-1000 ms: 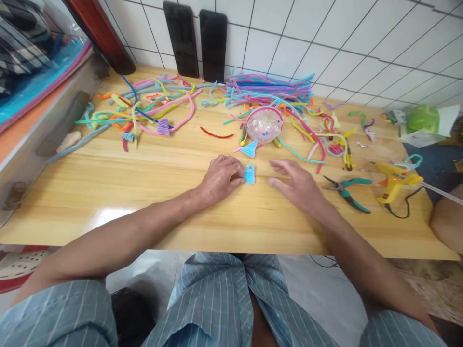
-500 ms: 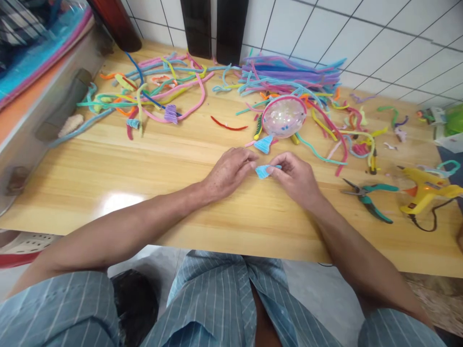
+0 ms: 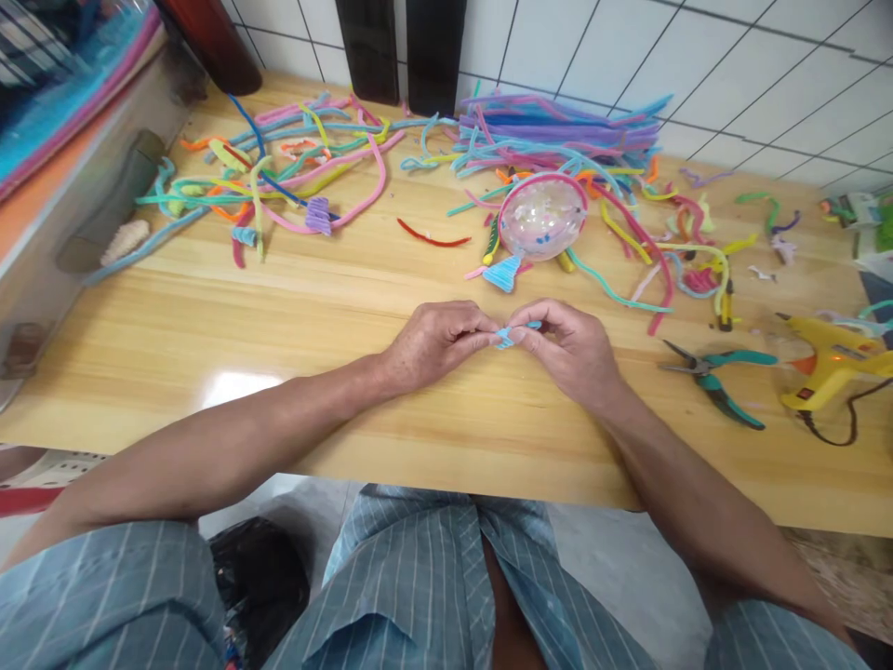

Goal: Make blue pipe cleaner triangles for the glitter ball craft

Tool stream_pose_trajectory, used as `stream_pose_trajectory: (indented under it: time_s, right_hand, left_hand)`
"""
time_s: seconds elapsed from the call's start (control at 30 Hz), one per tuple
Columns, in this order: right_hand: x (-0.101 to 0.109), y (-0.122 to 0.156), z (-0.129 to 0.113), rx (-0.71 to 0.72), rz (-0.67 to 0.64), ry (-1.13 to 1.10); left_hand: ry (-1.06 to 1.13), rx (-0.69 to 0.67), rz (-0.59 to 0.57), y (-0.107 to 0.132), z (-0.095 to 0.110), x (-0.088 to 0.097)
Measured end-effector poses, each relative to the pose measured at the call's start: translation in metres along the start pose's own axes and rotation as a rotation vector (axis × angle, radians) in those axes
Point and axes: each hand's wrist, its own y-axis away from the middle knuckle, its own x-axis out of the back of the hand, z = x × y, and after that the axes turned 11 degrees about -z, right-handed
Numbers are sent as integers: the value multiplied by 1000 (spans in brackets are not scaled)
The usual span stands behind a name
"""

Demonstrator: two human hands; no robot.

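Observation:
Between my two hands, over the near middle of the table, is a small blue pipe-cleaner piece (image 3: 505, 338). My left hand (image 3: 446, 342) pinches its left side with thumb and fingertips. Thumb and fingers of my right hand (image 3: 568, 349) close on its right side, and much of the piece is hidden by the fingers. Just beyond the hands lies a second blue fan-shaped pipe-cleaner piece (image 3: 502, 274). It touches the lower edge of a clear, pink-rimmed bubble-like object (image 3: 544, 219).
Loose pipe cleaners (image 3: 327, 167) spread at the back left, and a bundle (image 3: 558, 130) lies by the tiled wall. Teal-handled pliers (image 3: 718, 372) and a yellow glue gun (image 3: 830, 358) lie at the right. A plastic box (image 3: 84, 251) stands on the left.
My left hand has moved in to the right and now pinches the small blue piece, which only my right hand held before. The view has shifted slightly.

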Motion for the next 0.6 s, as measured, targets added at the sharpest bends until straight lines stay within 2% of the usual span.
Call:
stream_pose_trajectory:
  time_s: [0.13,0.3,0.4,0.6]
  right_hand:
    - [0,1,-1,10,13,39]
    - [-6,2,2,-26,49,-55]
    - [-9,2,3,-39,74,-103]
    - [-8,3,1,-27,45,-114]
  left_hand:
    - [32,85,3,-1,3,1]
    - [134,174,-9,0,4,-1]
    - [170,167,-12,0,2,-1]
    - [88,109,-71,2,1,0]
